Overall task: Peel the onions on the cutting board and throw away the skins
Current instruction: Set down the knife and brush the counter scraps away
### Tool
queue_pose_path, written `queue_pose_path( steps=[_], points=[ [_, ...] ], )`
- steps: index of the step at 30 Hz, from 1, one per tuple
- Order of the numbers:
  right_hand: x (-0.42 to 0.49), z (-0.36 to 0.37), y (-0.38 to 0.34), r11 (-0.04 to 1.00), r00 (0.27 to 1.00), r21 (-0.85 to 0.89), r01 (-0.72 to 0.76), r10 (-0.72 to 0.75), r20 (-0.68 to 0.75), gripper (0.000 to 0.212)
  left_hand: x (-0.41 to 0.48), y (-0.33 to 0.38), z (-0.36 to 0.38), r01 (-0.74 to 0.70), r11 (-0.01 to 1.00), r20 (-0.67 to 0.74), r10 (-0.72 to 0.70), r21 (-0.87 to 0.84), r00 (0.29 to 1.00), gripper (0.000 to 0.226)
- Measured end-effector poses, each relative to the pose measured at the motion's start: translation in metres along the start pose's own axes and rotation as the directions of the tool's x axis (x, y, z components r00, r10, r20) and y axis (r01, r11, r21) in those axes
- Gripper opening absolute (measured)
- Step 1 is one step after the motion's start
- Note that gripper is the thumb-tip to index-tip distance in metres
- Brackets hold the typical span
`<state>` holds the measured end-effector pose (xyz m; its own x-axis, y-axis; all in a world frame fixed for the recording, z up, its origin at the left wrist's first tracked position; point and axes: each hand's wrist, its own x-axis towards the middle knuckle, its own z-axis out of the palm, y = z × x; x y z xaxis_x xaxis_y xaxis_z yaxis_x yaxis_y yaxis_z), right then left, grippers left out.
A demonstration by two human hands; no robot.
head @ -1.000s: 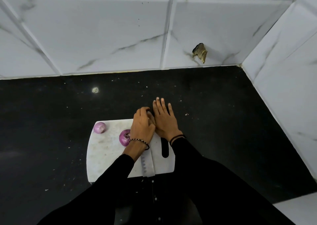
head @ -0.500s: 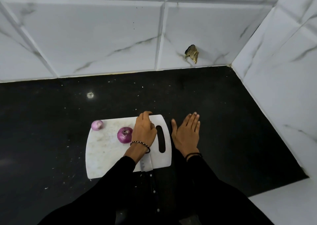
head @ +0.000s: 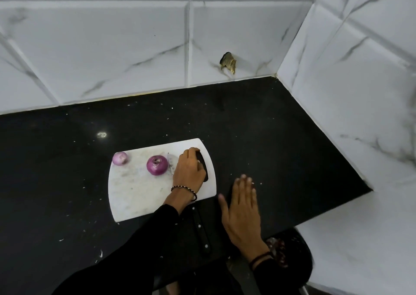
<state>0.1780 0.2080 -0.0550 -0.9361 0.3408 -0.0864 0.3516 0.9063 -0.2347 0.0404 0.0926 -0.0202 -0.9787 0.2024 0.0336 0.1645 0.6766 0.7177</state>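
The left hand [head: 189, 171] lay curled over the slotted end of the cutting board [head: 135, 191], on top of the knife [head: 201, 229]. Whether it gripped anything could not be told. The right hand [head: 242, 202] was spread flat, fingers released, over the black worktop [head: 281, 137] just beside the board. The larger onion [head: 157, 165] and the smaller onion [head: 120, 158] sat along the board's far edge. Any skins under those fingers would best be swept away from the blade's edge, with the knife moved aside first.
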Motion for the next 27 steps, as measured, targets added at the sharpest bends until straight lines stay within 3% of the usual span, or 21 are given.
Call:
queue_pose_path(
  steps=[3, 8, 19, 27],
  points=[
    [-0.009, 0.016, -0.009, 0.981, 0.980, 0.016, 0.194, -0.195, 0.036, 0.075, -0.006, 0.004, 0.004, -0.025, 1.000, 0.027, 0.025, 0.013, 0.999, 0.037],
    [0.020, 0.010, 0.002, 0.979, 0.979, -0.046, 0.201, -0.200, 0.031, 0.079, -0.018, 0.010, 0.013, -0.074, 0.997, 0.058, 0.072, 0.027, 0.996, 0.036],
    [0.003, 0.000, 0.052, 0.985, 0.984, -0.052, -0.163, 0.159, -0.080, 0.088, -0.041, 0.021, 0.038, -0.180, 0.984, 0.156, 0.180, -0.010, 0.971, 0.033],
    [-0.041, -0.009, 0.111, 0.938, 0.934, -0.075, -0.340, 0.326, -0.149, 0.088, -0.069, 0.065, 0.085, -0.394, 0.910, 0.310, 0.414, -0.126, 0.856, 0.031]
  ],
)
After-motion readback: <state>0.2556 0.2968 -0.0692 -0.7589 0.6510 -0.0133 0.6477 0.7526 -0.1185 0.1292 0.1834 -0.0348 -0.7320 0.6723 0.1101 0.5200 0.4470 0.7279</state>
